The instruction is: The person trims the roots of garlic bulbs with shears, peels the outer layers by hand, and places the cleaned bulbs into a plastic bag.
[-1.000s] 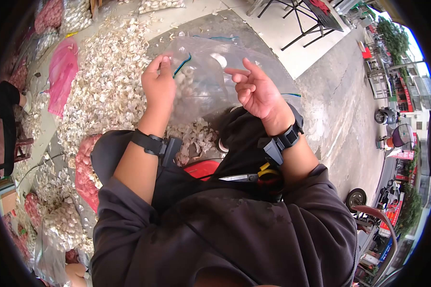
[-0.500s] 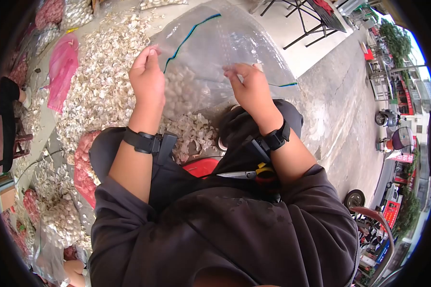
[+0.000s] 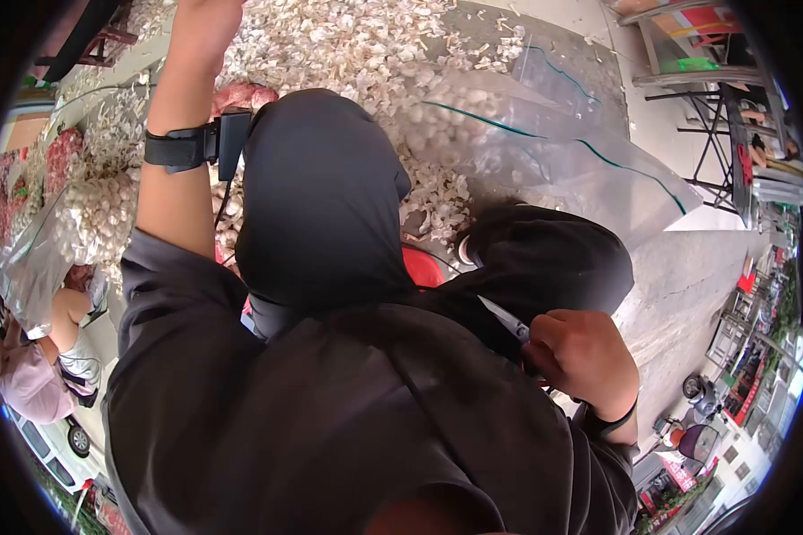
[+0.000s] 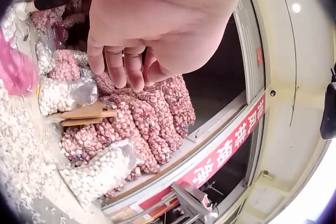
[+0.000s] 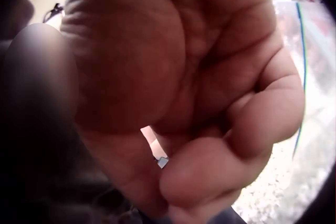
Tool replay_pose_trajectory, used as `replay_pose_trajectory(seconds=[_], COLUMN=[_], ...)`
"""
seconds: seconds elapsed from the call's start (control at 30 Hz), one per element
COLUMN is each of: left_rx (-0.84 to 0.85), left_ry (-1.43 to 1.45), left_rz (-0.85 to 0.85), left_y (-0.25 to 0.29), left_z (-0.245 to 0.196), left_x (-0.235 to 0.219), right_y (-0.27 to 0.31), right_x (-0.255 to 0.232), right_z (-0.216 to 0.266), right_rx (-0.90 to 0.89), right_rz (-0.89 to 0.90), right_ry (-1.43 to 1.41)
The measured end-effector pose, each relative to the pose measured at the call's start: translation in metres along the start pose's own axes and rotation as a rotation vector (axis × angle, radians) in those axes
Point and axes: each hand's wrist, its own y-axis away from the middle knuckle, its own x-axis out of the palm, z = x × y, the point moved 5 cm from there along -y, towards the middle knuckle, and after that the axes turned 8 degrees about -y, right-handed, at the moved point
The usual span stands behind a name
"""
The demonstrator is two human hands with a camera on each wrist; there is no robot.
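The right hand (image 3: 587,361) curls at the scissors (image 3: 506,320), hold unclear, the left hand (image 4: 163,24) loose; careless lifting could snag the trousers (image 3: 549,259).

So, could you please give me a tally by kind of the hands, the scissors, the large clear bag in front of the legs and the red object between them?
Hands (left hand, right hand): 2
Scissors, partly hidden: 1
Large clear bag: 1
Red object: 1
Total: 5
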Motion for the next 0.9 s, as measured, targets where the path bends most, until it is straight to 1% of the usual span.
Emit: replay_pose_trajectory(seconds=[0.03,0.07,0.1,0.17,0.2,0.23,0.3,0.33,0.37,0.43,0.47,0.5,0.57,0.6,0.7,0.73,0.83,0.87,0.9], left_rx=[-0.116,-0.231,-0.349,-0.561,-0.687,-0.812,-0.985,-1.021,-1.057,-0.942,-0.919,-0.910,-0.888,-0.845,-0.896,-0.816,-0.709,-0.613,-0.700], left_ry=[-0.114,-0.223,-0.325,-0.427,-0.447,-0.462,-0.350,-0.392,-0.436,-0.941,-0.976,-0.993,-1.027,-1.124,-1.254,-1.303,-1.217,-1.124,-1.080], left_rz=[0.002,0.004,0.013,0.032,0.039,0.052,0.035,0.057,0.084,0.234,0.249,0.220,0.158,0.222,0.309,0.349,0.721,0.577,0.492], left_y=[0.014,0.037,0.065,0.133,0.174,0.216,0.294,0.325,0.351,0.374,0.390,0.390,0.372,0.368,0.348,0.346,0.351,0.370,0.373], left_z=[0.031,0.070,0.111,0.201,0.244,0.284,0.349,0.368,0.381,0.386,0.411,0.403,0.363,0.363,0.346,0.350,0.376,0.417,0.416], left_x=[-0.027,-0.054,-0.080,-0.124,-0.141,-0.152,-0.157,-0.150,-0.147,-0.137,-0.139,-0.136,-0.125,-0.121,-0.110,-0.105,-0.091,-0.098,-0.101], right_y=[0.007,0.013,0.014,0.015,0.021,0.026,0.036,0.037,0.036,0.035,0.041,0.042,0.041,0.044,0.043,0.039,0.034,0.030,0.028], right_x=[0.009,0.021,0.028,0.038,0.041,0.044,0.046,0.045,0.043,0.040,0.041,0.041,0.039,0.039,0.043,0.043,0.046,0.044,0.042], right_z=[-0.009,-0.016,-0.014,-0.009,-0.014,-0.020,-0.029,-0.028,-0.026,-0.023,-0.026,-0.024,-0.020,-0.022,-0.026,-0.030,-0.040,-0.037,-0.032], right_rx=[0.064,0.124,0.129,0.148,0.066,0.143,0.307,0.293,0.302,0.321,0.398,0.432,0.498,0.599,0.679,0.771,0.851,0.782,0.714], right_rz=[0.025,-0.009,-0.096,-0.281,-0.336,-0.363,-0.420,-0.401,-0.413,-0.443,-0.448,-0.429,-0.393,-0.303,-0.239,-0.214,-0.167,-0.166,-0.164], right_ry=[0.012,0.049,0.063,0.090,0.030,-0.053,-0.212,-0.170,-0.160,-0.140,-0.124,-0.114,-0.095,-0.069,-0.022,0.009,0.120,0.170,0.219])
